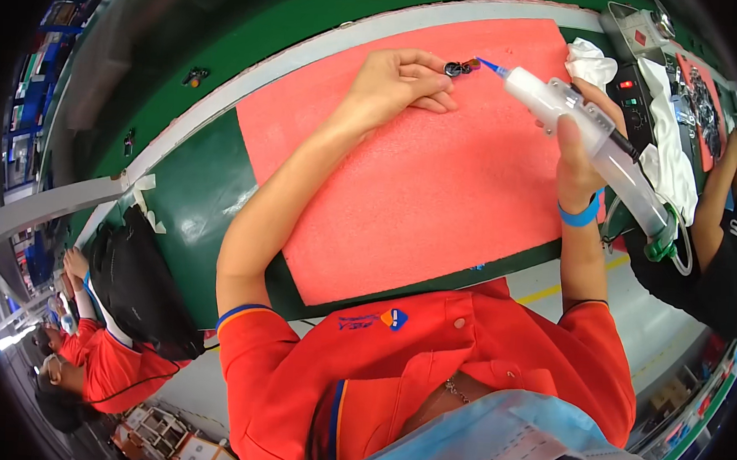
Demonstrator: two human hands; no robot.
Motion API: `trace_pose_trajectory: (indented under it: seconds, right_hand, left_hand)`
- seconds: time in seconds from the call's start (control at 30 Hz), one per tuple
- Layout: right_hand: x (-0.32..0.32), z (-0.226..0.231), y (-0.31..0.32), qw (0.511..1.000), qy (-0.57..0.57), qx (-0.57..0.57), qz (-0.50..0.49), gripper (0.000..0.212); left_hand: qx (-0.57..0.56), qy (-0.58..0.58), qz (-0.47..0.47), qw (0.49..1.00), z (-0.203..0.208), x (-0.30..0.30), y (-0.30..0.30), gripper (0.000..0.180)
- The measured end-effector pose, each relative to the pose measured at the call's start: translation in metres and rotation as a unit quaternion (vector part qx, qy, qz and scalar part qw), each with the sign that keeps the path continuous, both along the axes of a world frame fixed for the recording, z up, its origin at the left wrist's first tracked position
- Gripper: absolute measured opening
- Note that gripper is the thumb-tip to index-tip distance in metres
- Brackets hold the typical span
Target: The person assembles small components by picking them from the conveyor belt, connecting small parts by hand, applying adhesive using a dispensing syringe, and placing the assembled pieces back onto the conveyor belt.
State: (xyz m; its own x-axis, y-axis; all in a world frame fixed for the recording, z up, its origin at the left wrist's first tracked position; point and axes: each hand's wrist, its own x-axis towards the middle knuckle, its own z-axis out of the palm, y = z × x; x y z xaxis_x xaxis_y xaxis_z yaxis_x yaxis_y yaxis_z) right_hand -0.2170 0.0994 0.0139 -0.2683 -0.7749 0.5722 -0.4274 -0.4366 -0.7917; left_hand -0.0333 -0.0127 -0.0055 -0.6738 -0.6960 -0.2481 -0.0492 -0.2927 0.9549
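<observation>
Item one — left hand point(398, 84): I am seeing it pinching a small dark part point(460, 67) at its fingertips, over the pink foam mat point(404, 198). Item two — right hand point(578, 150): it is gripping a clear dispensing syringe point(589, 134) (blue needle tip touching the part). White cloth point(669, 139) is lying just beside.

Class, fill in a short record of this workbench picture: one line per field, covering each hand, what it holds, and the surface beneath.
left hand: pinches a small dark part at its fingertips
right hand: grips a clear dispensing syringe
syringe tip: blue, pointing at the small dark part
surface: pink foam mat on a green bench
right wrist: blue band
nearby: white cloth right of the mat
</observation>
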Motion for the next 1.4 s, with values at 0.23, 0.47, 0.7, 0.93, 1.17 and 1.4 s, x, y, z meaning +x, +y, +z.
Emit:
trace_pose_trajectory:
  seconds: [0.23, 0.47, 0.7, 0.93, 1.17, 1.4]
  right_hand:
    - [0.008, 0.001, 0.011, 0.995, 0.098, 0.001, -0.010, 0.033]
    - [0.015, 0.001, 0.005, 0.998, 0.065, 0.020, 0.006, 0.032]
    - [0.015, 0.001, 0.001, 0.996, 0.080, 0.031, 0.003, 0.033]
    - [0.015, 0.000, 0.000, 0.996, 0.083, 0.037, 0.005, 0.032]
    - [0.015, 0.003, 0.001, 0.995, 0.083, 0.046, 0.001, 0.029]
    - [0.015, 0.002, -0.001, 0.997, 0.036, 0.075, 0.005, 0.027]
  left_hand:
    - [-0.029, -0.010, 0.003, 1.000, 0.001, -0.001, 0.011, 0.025]
    - [-0.037, -0.015, 0.006, 0.999, 0.000, -0.002, 0.011, 0.025]
    - [-0.046, -0.017, 0.000, 0.999, 0.000, -0.003, 0.010, 0.026]
    - [-0.052, -0.024, 0.002, 0.998, 0.001, -0.003, 0.009, 0.025]
    - [-0.061, -0.029, 0.008, 0.998, -0.002, -0.001, 0.011, 0.026]
    - [-0.070, -0.026, 0.008, 0.997, -0.003, 0.000, 0.009, 0.028]
